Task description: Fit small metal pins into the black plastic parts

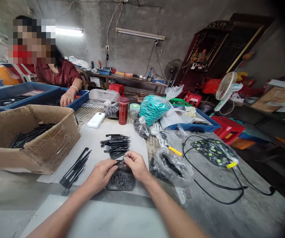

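tray [132, 185] of pins, box [45, 145] of sticks

Both forearms were bare from the lower edge of the picture up to the wrists, with no sleeve, cuff or glove in view. The left hand [100, 177] and the right hand [136, 167] wore no ring, watch, band or bracelet that could be seen. The fingers [129, 158] were bare too, with short, unpainted nails. Fine hair showed along the forearms.
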Demonstrator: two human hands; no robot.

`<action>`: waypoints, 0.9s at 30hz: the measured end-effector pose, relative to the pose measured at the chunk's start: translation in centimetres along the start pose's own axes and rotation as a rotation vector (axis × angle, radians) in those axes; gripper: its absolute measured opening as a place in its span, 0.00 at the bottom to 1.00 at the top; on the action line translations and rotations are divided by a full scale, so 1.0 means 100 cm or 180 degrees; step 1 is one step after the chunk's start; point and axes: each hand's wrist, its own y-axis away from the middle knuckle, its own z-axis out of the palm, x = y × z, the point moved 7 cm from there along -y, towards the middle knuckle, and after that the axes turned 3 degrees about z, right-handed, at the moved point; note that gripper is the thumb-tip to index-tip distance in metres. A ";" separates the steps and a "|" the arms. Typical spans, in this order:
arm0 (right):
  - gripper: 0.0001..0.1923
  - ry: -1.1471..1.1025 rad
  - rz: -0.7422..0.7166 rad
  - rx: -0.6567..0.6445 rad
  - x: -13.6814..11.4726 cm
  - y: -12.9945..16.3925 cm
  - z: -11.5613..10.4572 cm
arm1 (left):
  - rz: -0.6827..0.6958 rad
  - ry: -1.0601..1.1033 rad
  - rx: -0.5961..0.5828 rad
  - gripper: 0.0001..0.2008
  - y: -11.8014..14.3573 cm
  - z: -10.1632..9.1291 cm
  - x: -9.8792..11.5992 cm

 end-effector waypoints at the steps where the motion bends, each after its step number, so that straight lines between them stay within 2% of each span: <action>1: 0.09 0.0018 -0.0012 -0.0008 0.000 0.000 0.000 | 0.0012 -0.0010 0.0011 0.11 0.000 0.000 0.000; 10: 0.08 0.0400 -0.0169 0.0131 -0.002 0.005 0.000 | 0.0169 -0.0088 0.0095 0.13 0.001 0.000 0.005; 15: 0.07 0.0548 -0.0205 0.0205 -0.001 0.007 0.002 | 0.0158 0.0020 0.0052 0.13 0.001 0.000 0.005; 21: 0.08 0.0497 -0.0096 0.0092 0.005 0.001 -0.004 | 0.0068 0.0017 0.0060 0.12 -0.002 0.000 0.001; 27: 0.08 0.0885 -0.0245 0.0216 -0.001 0.002 -0.007 | 0.0059 -0.0119 0.0004 0.13 0.000 0.002 0.004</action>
